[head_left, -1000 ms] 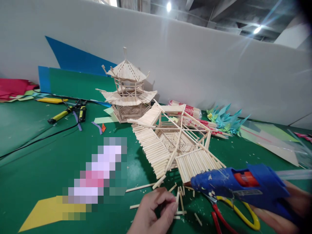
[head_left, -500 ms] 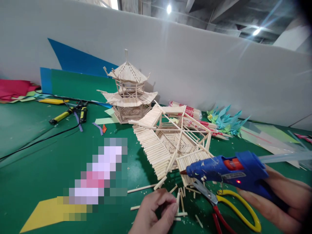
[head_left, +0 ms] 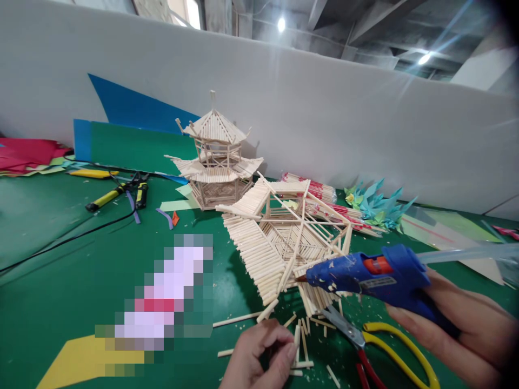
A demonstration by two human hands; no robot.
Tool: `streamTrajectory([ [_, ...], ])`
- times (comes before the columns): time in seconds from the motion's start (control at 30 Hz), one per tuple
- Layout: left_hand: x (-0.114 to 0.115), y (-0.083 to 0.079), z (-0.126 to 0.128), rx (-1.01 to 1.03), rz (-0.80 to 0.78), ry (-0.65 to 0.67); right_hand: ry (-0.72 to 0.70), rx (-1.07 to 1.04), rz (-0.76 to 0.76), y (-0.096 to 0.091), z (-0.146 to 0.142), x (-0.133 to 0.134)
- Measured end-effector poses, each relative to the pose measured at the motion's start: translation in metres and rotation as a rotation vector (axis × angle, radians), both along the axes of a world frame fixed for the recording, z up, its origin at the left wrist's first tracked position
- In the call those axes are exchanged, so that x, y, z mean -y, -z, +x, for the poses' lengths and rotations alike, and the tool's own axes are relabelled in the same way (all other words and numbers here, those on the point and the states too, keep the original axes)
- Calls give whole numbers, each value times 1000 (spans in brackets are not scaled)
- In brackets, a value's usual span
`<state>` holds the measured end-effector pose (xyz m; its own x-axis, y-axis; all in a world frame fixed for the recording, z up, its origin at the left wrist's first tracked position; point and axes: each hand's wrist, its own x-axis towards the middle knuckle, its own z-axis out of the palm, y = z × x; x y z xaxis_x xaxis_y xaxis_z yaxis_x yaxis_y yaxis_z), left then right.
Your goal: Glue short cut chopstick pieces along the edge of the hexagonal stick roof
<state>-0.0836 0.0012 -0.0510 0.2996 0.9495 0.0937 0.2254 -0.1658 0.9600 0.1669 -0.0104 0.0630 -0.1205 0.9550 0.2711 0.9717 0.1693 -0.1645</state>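
My right hand (head_left: 458,324) is wrapped round a blue hot glue gun (head_left: 352,274), its nozzle pointing left. The tip is over the near edge of a half-covered roof on a wooden stick model (head_left: 259,254); whether it touches cannot be told. A clear glue stick (head_left: 466,253) runs out of the gun's back. Below the roof, my left hand (head_left: 261,351) is closed, with a short wooden stick (head_left: 297,337) pinched upright between thumb and finger. Loose cut sticks (head_left: 303,366) lie around these fingertips.
Red-and-yellow scissors (head_left: 359,337) lie beneath the glue gun. A finished-looking stick pagoda (head_left: 219,173) stands behind the model. Pliers (head_left: 107,197) and a black cable (head_left: 77,233) lie left. Bundled sticks (head_left: 328,205) and blue folded paper (head_left: 377,197) are at the back.
The glue gun in my right hand has shifted slightly left along the near roof edge. My left hand keeps its pinch on the stick. The whole view has tilted slightly upward.
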Motion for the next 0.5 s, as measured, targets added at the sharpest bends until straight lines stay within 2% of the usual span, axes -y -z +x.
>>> streamTrajectory([
  [0.1, 0, 2, 0, 10, -3, -11, -43, 47, -102, 1, -1, -3],
  [0.37, 0, 1, 0, 60, -21, -36, -39, 61, -69, 4, -6, -4],
  [0.5, 1, 1, 1, 120, -82, -80, -45, 48, -59, 6, -5, -4],
])
